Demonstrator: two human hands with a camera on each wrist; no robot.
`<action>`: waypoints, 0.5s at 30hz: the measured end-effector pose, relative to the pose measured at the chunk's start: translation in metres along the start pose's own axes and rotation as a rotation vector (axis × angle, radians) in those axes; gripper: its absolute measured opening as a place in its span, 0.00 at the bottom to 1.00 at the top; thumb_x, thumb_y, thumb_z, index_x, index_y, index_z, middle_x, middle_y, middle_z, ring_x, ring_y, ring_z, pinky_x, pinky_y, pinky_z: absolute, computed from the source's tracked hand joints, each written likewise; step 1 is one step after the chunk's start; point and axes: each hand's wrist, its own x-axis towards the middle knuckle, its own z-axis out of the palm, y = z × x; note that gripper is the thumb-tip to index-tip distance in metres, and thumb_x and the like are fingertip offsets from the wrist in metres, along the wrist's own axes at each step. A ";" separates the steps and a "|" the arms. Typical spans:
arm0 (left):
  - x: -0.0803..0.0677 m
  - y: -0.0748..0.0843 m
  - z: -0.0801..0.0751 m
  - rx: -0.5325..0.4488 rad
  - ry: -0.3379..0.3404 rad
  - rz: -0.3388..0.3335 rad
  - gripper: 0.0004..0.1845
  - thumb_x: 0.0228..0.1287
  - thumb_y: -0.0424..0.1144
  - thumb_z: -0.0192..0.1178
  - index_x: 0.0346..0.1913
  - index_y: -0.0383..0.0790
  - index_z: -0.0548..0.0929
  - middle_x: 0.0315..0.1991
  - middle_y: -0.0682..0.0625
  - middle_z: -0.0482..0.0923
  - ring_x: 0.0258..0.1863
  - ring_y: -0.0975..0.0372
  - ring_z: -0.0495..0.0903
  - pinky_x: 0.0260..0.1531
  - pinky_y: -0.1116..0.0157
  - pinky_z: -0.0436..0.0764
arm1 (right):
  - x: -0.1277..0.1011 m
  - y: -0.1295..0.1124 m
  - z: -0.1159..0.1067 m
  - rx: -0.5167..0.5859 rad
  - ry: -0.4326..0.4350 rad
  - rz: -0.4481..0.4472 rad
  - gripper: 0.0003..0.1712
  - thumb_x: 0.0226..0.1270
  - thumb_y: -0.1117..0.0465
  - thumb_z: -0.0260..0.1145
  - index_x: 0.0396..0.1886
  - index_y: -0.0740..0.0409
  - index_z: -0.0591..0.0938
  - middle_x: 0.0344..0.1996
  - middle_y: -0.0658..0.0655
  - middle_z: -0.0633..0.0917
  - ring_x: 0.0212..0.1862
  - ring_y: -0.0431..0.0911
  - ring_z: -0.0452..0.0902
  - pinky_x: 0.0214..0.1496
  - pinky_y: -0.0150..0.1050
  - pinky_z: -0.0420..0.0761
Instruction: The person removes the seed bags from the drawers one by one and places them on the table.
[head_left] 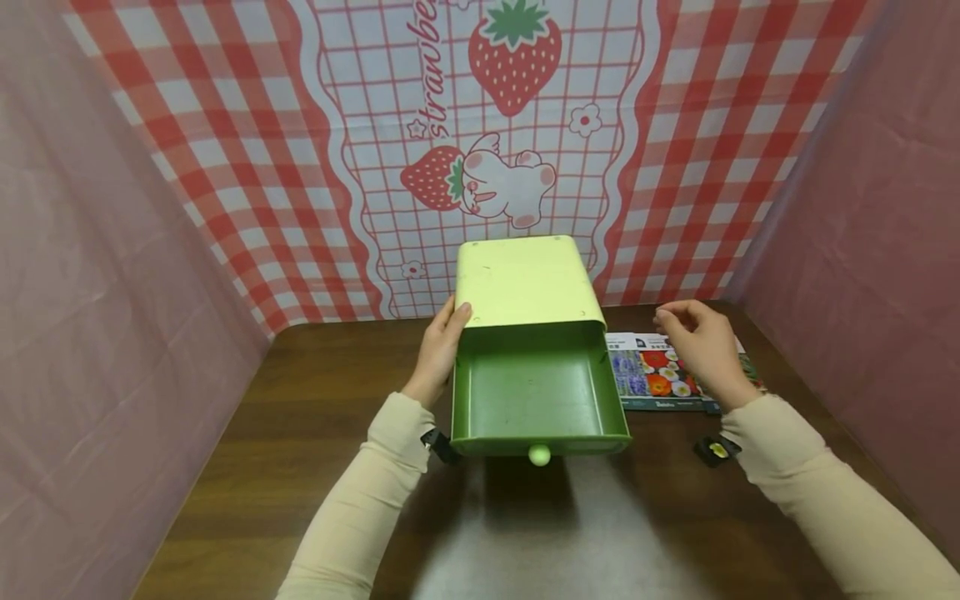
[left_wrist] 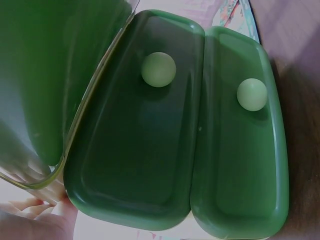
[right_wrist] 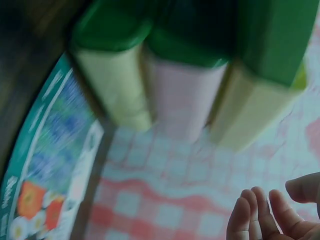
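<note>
Worktop [head_left: 315, 467] of dark brown wood, seen from the head camera, walled in by pink cloth at 9 and 3 o'clock and a red-checked strawberry backdrop [head_left: 480, 125] at 12 o'clock. At the centre stands a pale green drawer box [head_left: 525, 279], backed close to the backdrop. Its top drawer [head_left: 536, 392] is pulled well out toward 6 o'clock, showing a bare dark green floor, with a round pale knob [head_left: 539, 454] on its front. Bare wood lies open in front of the drawer toward 6 o'clock and widely toward 8 o'clock.

The left hand [head_left: 441, 346] rests against the box's left side at its front corner, fingers fairly straight and thumb up on the top edge; it presses rather than grips. Its sleeved forearm runs in from 7 o'clock.

The right hand [head_left: 701, 346] hovers at 3 o'clock from the drawer, well apart from the box, fingers loosely curled and holding nothing. Beneath it lie flower seed packets [head_left: 652, 375] flat on the wood, just beside the drawer's right wall.

The left wrist view shows two drawer fronts side by side, each with a knob. The right wrist view is blurred; fingertips [right_wrist: 260, 215] are bent and empty.
</note>
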 end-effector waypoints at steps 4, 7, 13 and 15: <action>0.000 0.000 0.000 0.003 -0.004 -0.003 0.39 0.71 0.63 0.49 0.78 0.51 0.54 0.78 0.52 0.51 0.78 0.55 0.50 0.77 0.52 0.52 | -0.015 -0.026 0.003 0.033 -0.027 -0.086 0.23 0.75 0.46 0.54 0.50 0.61 0.80 0.42 0.64 0.86 0.33 0.26 0.75 0.26 0.31 0.77; 0.000 0.000 0.000 -0.002 -0.004 0.000 0.39 0.71 0.63 0.49 0.78 0.50 0.54 0.78 0.51 0.52 0.77 0.55 0.51 0.76 0.52 0.53 | -0.028 -0.044 0.005 0.065 -0.052 -0.155 0.19 0.75 0.50 0.58 0.47 0.61 0.81 0.38 0.61 0.86 0.33 0.32 0.78 0.31 0.29 0.80; -0.003 0.005 0.000 0.007 -0.012 -0.004 0.39 0.71 0.63 0.49 0.78 0.51 0.54 0.78 0.51 0.51 0.78 0.55 0.49 0.77 0.52 0.52 | -0.054 -0.070 0.012 0.115 -0.124 -0.276 0.10 0.73 0.57 0.61 0.42 0.60 0.82 0.33 0.56 0.85 0.31 0.39 0.80 0.33 0.28 0.80; -0.003 0.004 0.000 0.012 -0.006 -0.009 0.39 0.71 0.63 0.49 0.78 0.51 0.54 0.78 0.51 0.51 0.78 0.55 0.49 0.77 0.52 0.51 | -0.062 -0.076 0.014 0.141 -0.162 -0.301 0.07 0.72 0.60 0.61 0.41 0.59 0.82 0.32 0.56 0.85 0.30 0.40 0.80 0.33 0.29 0.81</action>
